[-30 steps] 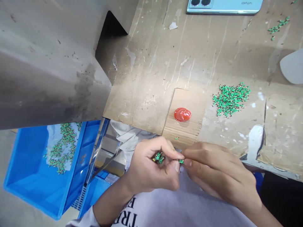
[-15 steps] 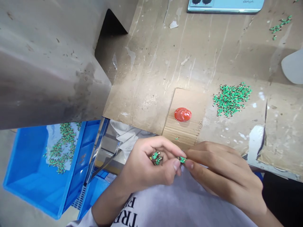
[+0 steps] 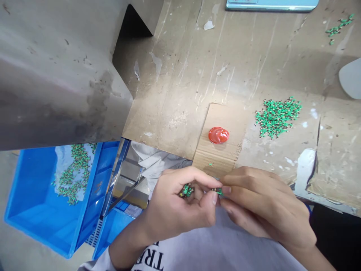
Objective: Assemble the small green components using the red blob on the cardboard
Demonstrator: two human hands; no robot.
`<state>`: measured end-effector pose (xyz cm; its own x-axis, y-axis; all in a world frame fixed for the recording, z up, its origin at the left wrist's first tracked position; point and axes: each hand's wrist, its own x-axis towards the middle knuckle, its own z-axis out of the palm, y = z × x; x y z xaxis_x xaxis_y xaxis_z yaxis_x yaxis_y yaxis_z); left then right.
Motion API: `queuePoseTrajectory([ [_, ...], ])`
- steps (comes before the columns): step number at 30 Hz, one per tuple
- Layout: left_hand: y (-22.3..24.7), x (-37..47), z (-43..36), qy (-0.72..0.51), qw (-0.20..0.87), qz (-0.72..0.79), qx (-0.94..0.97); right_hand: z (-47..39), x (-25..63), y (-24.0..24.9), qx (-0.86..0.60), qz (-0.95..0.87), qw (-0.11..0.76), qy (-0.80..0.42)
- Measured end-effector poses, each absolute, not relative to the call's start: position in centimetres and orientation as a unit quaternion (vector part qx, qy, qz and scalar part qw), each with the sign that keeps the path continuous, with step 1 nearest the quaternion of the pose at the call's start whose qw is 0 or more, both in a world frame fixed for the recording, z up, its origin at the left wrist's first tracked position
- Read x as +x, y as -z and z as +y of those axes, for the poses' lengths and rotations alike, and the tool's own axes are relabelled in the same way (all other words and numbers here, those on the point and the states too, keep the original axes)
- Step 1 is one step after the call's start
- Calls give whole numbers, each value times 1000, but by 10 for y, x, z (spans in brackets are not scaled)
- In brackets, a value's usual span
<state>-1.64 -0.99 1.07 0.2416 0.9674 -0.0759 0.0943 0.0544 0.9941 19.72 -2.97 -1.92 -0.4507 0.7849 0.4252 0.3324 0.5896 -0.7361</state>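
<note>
My left hand (image 3: 183, 203) is curled around several small green parts (image 3: 186, 190) in its palm, and its thumb and forefinger pinch another green piece (image 3: 218, 191). Against that piece rest the fingertips of my right hand (image 3: 265, 203); its fingers are pressed close together. Just beyond the hands, a red oval dish (image 3: 218, 135) sits on a cardboard piece (image 3: 217, 116), with one tiny green part (image 3: 211, 163) near the cardboard's close edge. To the right of the dish is a pile of green parts (image 3: 278, 116) on the table.
A blue bin (image 3: 36, 203) holding green parts stands at the lower left, below a large metal housing (image 3: 56, 75). A light blue phone (image 3: 272, 5) lies at the table's far side. More green parts (image 3: 340, 27) and a white object (image 3: 352, 79) are at the right.
My right hand's fingers have shifted at the pinched piece, the forefinger now lying over it and the thumb a little lower. The view has moved slightly.
</note>
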Motion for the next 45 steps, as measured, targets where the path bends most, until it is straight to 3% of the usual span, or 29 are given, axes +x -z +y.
queuePoseTrajectory([
  [7,-17,-18,-8,-373,555,463,582,-21,194,12,-353,-763,383,-383],
  [13,-16,-19,-9,-383,572,465,557,-20,189,17,-333,-736,448,-383],
  [24,-10,-18,-12,-376,522,489,589,-23,185,16,-362,-733,433,-381],
  [34,9,-12,-11,-463,480,425,612,-25,183,16,-352,-705,447,-423],
  [41,6,-10,-9,-459,472,453,602,-29,187,18,-353,-749,384,-408],
  [45,7,-8,-13,-441,488,481,579,-30,188,21,-363,-755,429,-337],
])
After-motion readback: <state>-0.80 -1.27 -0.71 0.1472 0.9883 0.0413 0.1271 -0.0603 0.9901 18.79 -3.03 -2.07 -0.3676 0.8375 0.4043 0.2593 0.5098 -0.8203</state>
